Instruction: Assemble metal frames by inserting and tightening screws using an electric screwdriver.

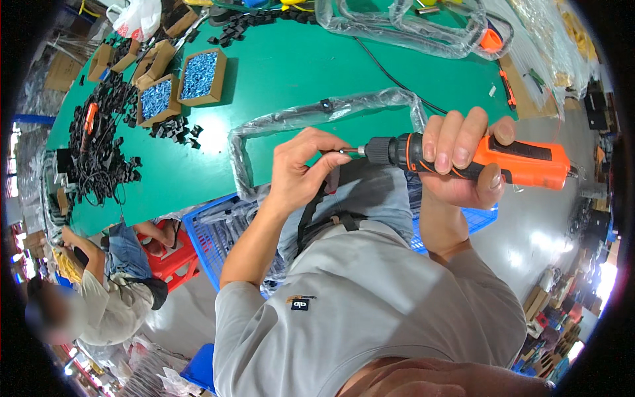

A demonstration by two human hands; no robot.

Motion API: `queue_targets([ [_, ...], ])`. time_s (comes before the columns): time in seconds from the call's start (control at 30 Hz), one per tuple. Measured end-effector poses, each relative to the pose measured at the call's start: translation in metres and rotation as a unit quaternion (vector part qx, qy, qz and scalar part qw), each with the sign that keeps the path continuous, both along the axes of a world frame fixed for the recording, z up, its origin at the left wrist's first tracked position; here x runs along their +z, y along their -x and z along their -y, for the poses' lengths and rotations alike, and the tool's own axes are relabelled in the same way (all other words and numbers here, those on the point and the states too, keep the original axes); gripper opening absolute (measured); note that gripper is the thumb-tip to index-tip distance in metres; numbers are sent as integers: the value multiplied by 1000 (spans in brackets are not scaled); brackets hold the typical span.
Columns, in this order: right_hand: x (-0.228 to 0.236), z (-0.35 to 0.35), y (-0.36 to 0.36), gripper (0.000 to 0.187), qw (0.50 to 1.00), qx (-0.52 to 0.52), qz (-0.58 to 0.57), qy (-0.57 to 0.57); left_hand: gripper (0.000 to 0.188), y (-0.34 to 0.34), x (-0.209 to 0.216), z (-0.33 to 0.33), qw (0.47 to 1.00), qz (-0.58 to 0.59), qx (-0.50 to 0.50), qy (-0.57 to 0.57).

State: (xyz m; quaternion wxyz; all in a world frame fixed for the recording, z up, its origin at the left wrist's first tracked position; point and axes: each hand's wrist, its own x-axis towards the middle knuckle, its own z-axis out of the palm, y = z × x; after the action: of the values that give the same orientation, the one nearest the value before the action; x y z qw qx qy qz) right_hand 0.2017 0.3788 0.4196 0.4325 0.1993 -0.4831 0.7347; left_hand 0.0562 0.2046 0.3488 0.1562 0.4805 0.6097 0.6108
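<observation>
My right hand is wrapped round an orange and black electric screwdriver, held level above the table's front edge with its bit pointing left. The fingers of my left hand are pinched together at the tip of the screwdriver bit. Whatever sits between those fingertips is too small and covered to make out. Beyond my hands, a bent tube frame wrapped in clear plastic lies on the green table. My hands and the screwdriver hide part of that frame.
Boxes of blue screws stand at the left, beside heaps of small black parts and an orange-handled tool. More wrapped frames lie at the far side. A black cable crosses the table. Another person sits at lower left.
</observation>
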Motion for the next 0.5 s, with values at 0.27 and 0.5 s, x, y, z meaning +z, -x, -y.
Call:
queue_targets([
  [0.27,0,-2,-2,38,1000,-4,13,-8,15,5,-2,-5,1000,-14,-23,8],
  [0.5,3,-9,2,37,999,35,11,-12,18,5,0,-3,1000,-7,-2,3],
])
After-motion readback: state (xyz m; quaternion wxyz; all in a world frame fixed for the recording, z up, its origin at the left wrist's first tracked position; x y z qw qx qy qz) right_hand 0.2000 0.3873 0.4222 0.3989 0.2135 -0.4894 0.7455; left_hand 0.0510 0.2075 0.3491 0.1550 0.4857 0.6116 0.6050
